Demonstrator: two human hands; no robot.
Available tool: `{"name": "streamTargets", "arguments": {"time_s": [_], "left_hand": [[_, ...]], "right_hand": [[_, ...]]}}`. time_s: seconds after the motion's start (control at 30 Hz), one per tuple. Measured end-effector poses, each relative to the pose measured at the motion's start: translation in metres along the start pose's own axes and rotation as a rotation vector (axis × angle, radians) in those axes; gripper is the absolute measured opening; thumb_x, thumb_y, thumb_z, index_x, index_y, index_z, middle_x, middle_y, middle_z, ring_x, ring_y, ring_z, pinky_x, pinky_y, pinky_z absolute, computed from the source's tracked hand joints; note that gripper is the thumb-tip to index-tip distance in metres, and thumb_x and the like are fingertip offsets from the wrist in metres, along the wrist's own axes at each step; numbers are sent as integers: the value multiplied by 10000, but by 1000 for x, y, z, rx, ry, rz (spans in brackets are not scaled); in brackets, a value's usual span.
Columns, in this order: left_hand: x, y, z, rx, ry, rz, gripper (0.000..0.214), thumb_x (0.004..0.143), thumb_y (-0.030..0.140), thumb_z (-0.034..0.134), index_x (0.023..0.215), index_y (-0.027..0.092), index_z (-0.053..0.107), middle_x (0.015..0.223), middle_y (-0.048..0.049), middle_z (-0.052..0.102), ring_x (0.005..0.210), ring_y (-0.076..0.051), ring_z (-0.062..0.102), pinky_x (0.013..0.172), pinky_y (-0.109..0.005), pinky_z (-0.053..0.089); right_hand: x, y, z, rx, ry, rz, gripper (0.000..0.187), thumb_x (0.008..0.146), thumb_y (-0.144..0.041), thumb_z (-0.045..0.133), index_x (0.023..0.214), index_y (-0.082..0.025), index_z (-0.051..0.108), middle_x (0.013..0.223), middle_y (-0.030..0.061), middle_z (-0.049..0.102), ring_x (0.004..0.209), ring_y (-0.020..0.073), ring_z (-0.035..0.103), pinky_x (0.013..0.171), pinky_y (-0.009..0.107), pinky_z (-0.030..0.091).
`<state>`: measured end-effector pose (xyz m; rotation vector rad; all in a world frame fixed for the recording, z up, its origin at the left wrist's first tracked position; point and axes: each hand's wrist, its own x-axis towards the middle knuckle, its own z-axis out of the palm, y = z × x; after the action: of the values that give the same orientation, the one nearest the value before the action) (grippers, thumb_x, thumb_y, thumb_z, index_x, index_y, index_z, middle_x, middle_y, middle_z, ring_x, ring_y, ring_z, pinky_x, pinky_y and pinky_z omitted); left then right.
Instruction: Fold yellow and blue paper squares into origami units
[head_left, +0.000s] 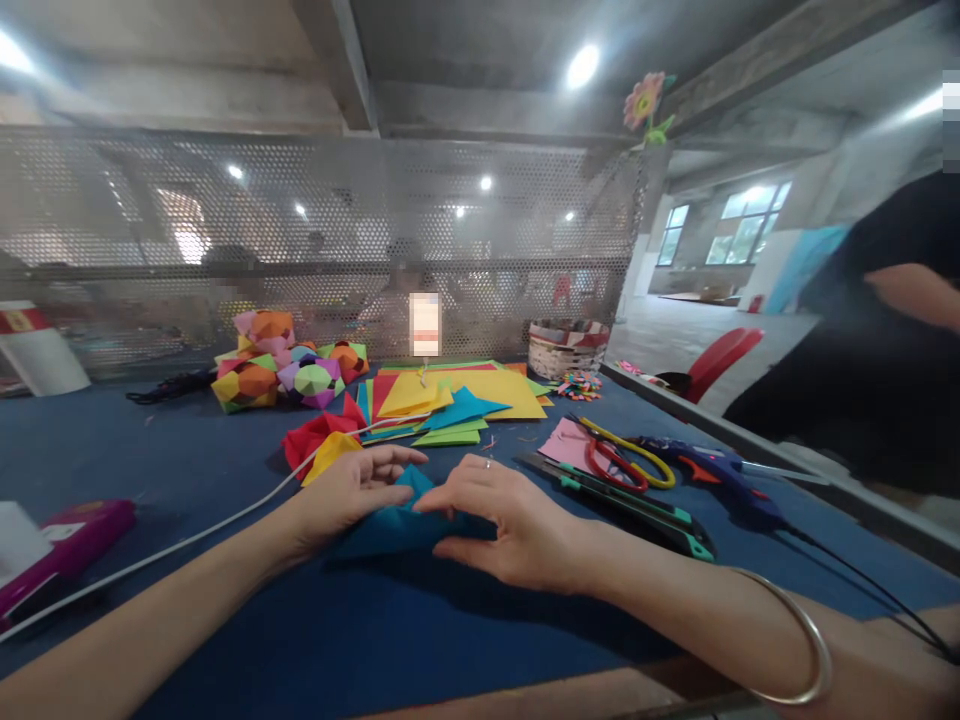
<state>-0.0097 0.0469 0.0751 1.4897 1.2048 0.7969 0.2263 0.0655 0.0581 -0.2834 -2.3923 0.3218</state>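
A folded sheet of blue paper [394,528] lies low over the blue tabletop, between my two hands. My left hand [356,488] grips its left side, with the thumb along a raised fold and the fingers curved above. From the right, my right hand [495,515] pinches the same paper with thumb and index finger; a ring and a bangle are on that hand and forearm. Just beyond my left hand sit a folded red paper piece [319,440] and a folded yellow piece [330,455]. The underside of the blue paper is hidden.
Behind are stacked coloured sheets [517,390], folded paper balls [247,385] and a basket [568,348]. To the right lie scissors [626,462], a utility knife [637,508] and a glue gun [724,480]. A white cable [247,508] crosses the left side. A person [862,330] stands at right.
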Motion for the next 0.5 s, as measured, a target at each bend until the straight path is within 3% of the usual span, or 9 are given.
{"name": "streamTargets", "arguments": {"time_s": [0.07, 0.17, 0.33, 0.5], "left_hand": [[0, 0, -1, 20, 44, 14, 648, 671, 467, 820, 1231, 196, 639, 838, 23, 668, 736, -143, 619, 683, -267, 462], [1, -1, -3, 49, 94, 29, 631, 670, 449, 814, 1211, 180, 633, 822, 41, 611, 701, -120, 560, 657, -260, 427], [3, -5, -6, 82, 116, 26, 404, 830, 352, 737, 1167, 174, 602, 829, 25, 611, 659, -119, 546, 619, -264, 430], [5, -8, -9, 96, 155, 35, 267, 911, 287, 687, 1139, 176, 603, 777, 48, 562, 621, -109, 519, 592, -250, 428]], "right_hand": [[0, 1, 1, -9, -8, -67, 122, 931, -164, 680, 1039, -197, 723, 962, 52, 719, 905, 179, 647, 869, 313, 516], [0, 3, 2, -33, -29, -131, 199, 881, -38, 600, 922, -187, 724, 947, 56, 719, 881, 171, 645, 870, 316, 512], [-2, 8, 0, -225, -119, -67, 232, 843, -10, 591, 898, -209, 697, 985, 51, 719, 944, 200, 630, 880, 335, 492], [-3, 12, 0, -269, -122, -21, 232, 855, 1, 572, 905, -194, 686, 997, 70, 717, 937, 212, 621, 865, 342, 481]]}}
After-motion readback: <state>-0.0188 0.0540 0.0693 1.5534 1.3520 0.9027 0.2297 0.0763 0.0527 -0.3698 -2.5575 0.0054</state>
